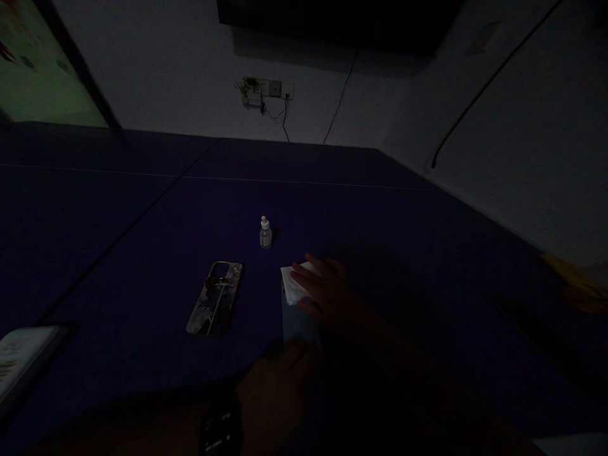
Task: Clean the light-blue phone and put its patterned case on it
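Gripping a white tissue [295,286] between thumb and curled fingers of the right hand [327,294], closed narrow around it, and pressing it onto the upper end of a dim grey-blue slab [298,323], possibly a phone, lying just right of the phone case [215,299]. Resting the left hand [275,386], a dark watch [221,430] on its wrist, at the slab's lower end, too shadowed to tell whether holding it or only lying against it. Leaving the case apart from the slab, its mottled back showing, with neither hand touching it, and a small capped dropper bottle [265,233] standing upright just beyond it, also untouched. Spreading beneath all of this, a dark blue worktop [118,253] crossed by thin seams. Rising well beyond the case, a white wall [166,63] carrying a socket panel [266,90] with cables [339,104] trailing down. Lying dimly far left of the case, a pale book [23,358]; far right, a yellow object [567,275], too dark to identify.
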The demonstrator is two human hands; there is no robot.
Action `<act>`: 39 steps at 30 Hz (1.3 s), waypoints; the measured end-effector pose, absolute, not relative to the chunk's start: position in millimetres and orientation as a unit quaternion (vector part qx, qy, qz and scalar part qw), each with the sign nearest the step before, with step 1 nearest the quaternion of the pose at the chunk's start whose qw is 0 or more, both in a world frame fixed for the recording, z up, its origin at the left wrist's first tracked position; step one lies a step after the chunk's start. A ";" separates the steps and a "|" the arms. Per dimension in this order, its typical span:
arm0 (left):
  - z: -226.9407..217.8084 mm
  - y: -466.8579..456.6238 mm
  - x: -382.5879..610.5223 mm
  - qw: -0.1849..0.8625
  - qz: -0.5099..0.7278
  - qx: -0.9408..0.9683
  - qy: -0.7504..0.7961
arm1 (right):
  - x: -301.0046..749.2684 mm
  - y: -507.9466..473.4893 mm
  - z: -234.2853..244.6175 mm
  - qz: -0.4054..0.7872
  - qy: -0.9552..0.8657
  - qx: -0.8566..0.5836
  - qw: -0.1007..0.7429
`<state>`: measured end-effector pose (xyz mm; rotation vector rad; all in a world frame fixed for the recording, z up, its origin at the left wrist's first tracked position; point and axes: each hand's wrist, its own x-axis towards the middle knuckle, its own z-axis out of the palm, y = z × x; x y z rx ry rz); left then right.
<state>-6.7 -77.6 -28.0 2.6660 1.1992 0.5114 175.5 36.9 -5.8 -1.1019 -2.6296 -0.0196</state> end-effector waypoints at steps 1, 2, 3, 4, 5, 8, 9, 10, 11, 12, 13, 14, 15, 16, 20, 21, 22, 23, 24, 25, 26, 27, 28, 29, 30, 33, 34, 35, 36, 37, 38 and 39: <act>-27.8 -77.6 -6.8 0.081 0.175 0.898 0.395 | 172.2 36.1 -8.6 0.008 -0.921 -0.360 0.147; -27.4 -77.6 -6.8 0.079 0.181 0.898 0.393 | 169.2 35.5 -11.3 0.023 -0.929 -0.338 0.149; -26.8 -77.8 -6.8 0.082 0.186 0.895 0.396 | 166.6 34.9 -13.4 0.035 -0.935 -0.320 0.151; -26.0 -77.9 -6.7 0.086 0.192 0.890 0.405 | 164.8 34.6 -14.7 0.044 -0.940 -0.303 0.153; -25.1 -78.0 -6.7 0.088 0.198 0.886 0.409 | 164.0 34.4 -15.2 0.051 -0.945 -0.286 0.153; -23.1 -77.4 -6.9 0.056 0.223 0.893 0.386 | 168.0 35.2 -13.8 0.080 -0.958 -0.239 0.139; -22.7 -76.9 -7.2 0.039 0.232 0.897 0.374 | 170.9 36.0 -13.4 0.090 -0.958 -0.235 0.134; -22.5 -76.3 -7.6 0.028 0.238 0.899 0.365 | 173.7 37.0 -13.4 0.099 -0.956 -0.243 0.132; -22.3 -75.8 -8.0 0.022 0.242 0.900 0.363 | 176.0 38.0 -14.0 0.104 -0.951 -0.259 0.133; -22.1 -75.3 -8.4 0.022 0.241 0.901 0.360 | 177.4 39.0 -15.2 0.105 -0.945 -0.278 0.136; -22.0 -75.0 -8.7 0.023 0.237 0.905 0.352 | 177.6 39.7 -16.5 0.103 -0.939 -0.295 0.141; -21.9 -74.9 -8.9 0.027 0.231 0.907 0.350 | 176.5 40.2 -17.8 0.100 -0.936 -0.305 0.147; -21.9 -75.1 -8.8 0.032 0.228 0.907 0.353 | 174.6 40.4 -18.6 0.097 -0.936 -0.303 0.152; -22.0 -75.6 -8.4 0.037 0.227 0.904 0.360 | 172.3 40.3 -18.7 0.096 -0.939 -0.291 0.154; -23.0 -77.6 -6.0 0.037 0.230 0.894 0.383 | 170.1 40.1 -11.8 0.116 -0.958 -0.224 0.136; -23.2 -77.7 -5.7 0.037 0.228 0.897 0.377 | 172.4 40.5 -9.2 0.127 -0.958 -0.225 0.127; -23.4 -77.6 -5.7 0.040 0.225 0.898 0.376 | 175.5 41.1 -6.8 0.140 -0.954 -0.238 0.119; -23.6 -77.5 -5.9 0.046 0.223 0.898 0.377 | 178.7 41.5 -4.6 0.151 -0.947 -0.261 0.115; -23.6 -77.4 -6.3 0.052 0.219 0.897 0.379 | 181.6 41.6 -2.8 0.161 -0.938 -0.288 0.111; -23.7 -77.4 -6.8 0.055 0.214 0.899 0.379 | 183.8 41.1 -1.1 0.169 -0.928 -0.313 0.107; -23.6 -77.6 -7.1 0.057 0.209 0.901 0.377 | 185.3 39.8 0.6 0.176 -0.921 -0.333 0.100; -23.6 -78.1 -7.2 0.058 0.206 0.903 0.373 | 186.1 37.6 2.7 0.182 -0.917 -0.343 0.088; -23.4 -78.8 -7.1 0.062 0.209 0.901 0.376 | 186.5 34.6 5.5 0.189 -0.917 -0.344 0.073; -23.3 -79.6 -6.6 0.071 0.213 0.896 0.382 | 187.1 30.9 9.1 0.197 -0.919 -0.337 0.056; -23.1 -80.6 -5.9 0.086 0.219 0.887 0.397 | 188.2 26.9 13.4 0.204 -0.922 -0.326 0.039; -22.0 -82.9 -3.4 0.132 0.220 0.855 0.450 | 197.3 15.7 26.6 0.226 -0.926 -0.301 0.007; -21.5 -83.2 -2.8 0.139 0.212 0.851 0.460 | 202.1 13.2 29.2 0.231 -0.924 -0.304 0.005; -20.9 -83.2 -2.4 0.142 0.204 0.850 0.464 | 207.0 11.7 30.0 0.234 -0.923 -0.306 0.006; -20.2 -82.9 -2.2 0.140 0.197 0.854 0.460 | 211.6 11.1 28.7 0.229 -0.919 -0.319 0.017; -19.6 -82.5 -2.2 0.138 0.192 0.862 0.449 | 215.3 11.2 25.3 0.222 -0.914 -0.338 0.028; -19.1 -82.0 -2.2 0.135 0.190 0.867 0.440 | 217.6 11.9 20.4 0.212 -0.908 -0.359 0.037; -18.8 -81.5 -2.4 0.133 0.190 0.872 0.430 | 218.6 12.8 14.6 0.200 -0.902 -0.381 0.046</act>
